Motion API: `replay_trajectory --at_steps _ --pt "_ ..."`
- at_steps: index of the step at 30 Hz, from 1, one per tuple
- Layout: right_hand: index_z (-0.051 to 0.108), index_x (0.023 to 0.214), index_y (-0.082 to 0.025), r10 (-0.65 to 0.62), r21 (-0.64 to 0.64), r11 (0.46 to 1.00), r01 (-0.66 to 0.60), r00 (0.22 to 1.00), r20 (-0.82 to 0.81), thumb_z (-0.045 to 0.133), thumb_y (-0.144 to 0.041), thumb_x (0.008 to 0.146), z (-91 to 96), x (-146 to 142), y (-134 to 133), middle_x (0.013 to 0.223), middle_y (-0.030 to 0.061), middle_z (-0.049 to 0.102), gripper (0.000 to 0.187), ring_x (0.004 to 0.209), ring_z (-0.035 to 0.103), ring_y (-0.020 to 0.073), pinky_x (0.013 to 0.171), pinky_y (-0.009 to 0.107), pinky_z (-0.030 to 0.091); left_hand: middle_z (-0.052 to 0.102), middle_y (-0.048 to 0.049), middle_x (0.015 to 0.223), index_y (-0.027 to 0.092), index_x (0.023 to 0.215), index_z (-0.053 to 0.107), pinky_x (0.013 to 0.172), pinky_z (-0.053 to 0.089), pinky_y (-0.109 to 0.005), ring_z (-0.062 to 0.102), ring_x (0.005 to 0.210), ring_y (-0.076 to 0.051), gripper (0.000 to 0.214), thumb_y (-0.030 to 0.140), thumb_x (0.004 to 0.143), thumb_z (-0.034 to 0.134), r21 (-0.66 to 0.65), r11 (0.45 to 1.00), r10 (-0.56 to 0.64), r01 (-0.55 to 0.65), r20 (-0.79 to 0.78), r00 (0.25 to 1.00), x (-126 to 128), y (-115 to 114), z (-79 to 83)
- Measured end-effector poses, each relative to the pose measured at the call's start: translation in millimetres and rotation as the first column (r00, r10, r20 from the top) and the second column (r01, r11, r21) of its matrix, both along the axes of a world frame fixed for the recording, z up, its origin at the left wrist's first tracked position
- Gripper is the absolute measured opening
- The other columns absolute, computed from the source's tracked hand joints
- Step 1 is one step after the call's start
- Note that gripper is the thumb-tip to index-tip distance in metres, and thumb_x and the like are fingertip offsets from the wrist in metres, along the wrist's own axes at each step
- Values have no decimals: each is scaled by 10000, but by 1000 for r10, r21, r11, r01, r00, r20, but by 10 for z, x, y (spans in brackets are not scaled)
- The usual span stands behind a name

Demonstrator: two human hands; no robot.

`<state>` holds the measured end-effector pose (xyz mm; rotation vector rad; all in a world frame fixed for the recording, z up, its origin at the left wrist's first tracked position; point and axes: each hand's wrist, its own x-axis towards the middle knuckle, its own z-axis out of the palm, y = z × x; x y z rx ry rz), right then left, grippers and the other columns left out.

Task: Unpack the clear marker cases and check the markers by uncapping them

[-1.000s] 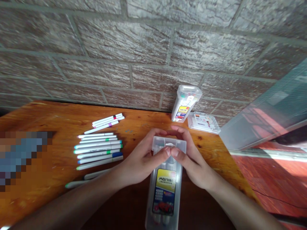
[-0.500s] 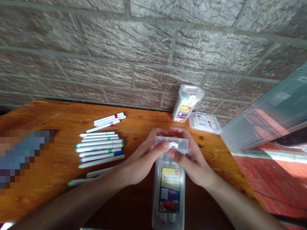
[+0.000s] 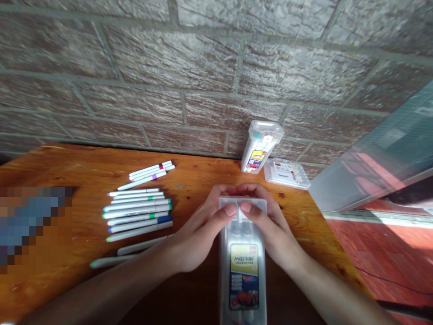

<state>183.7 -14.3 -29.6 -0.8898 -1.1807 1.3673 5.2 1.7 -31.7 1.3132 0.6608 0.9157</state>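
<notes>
A clear plastic marker case (image 3: 226,271) with a yellow and blue label stands before me, its lidded end farthest from me. My left hand (image 3: 206,225) wraps the lid's left side, thumb pressed on the top near the white latch (image 3: 242,213). From the right, my right hand (image 3: 267,221) grips the same lid, its thumb beside the other one. The fingers of both hands curl behind the lid and are partly hidden. Through the cloudy plastic a few markers show dimly at the near end.
Several white markers (image 3: 138,208) lie in rows left of my hands, some partly behind my left forearm. Near the brick wall (image 3: 209,108) stands a second marker case (image 3: 259,149), beside a flat clear box (image 3: 287,174). A pixelated patch covers the table's left side.
Both thumbs have come down together over the latch, and the lid now sits square with the case. The case appears slightly lower and further right in view.
</notes>
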Motion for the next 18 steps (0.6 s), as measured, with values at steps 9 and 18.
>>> replay_trajectory --at_steps 9,18 --pt "642 1115 -236 -36 -29 999 37 998 60 788 -505 914 31 -1 -8 1052 17 712 366 876 648 160 764 282 519 676 -79 1368 219 1309 546 1059 445 -372 608 1310 -276 428 547 1036 582 -25 1000 -13 14 36 999 19 -18 12" --pt "648 1119 -253 -43 -53 998 45 998 41 767 -496 934 -11 7 -16 1044 13 708 328 863 644 168 722 282 520 670 -93 1365 203 1330 542 1068 444 -405 614 1277 -290 449 540 1035 582 -48 999 7 -8 -20 1000 12 -16 9"
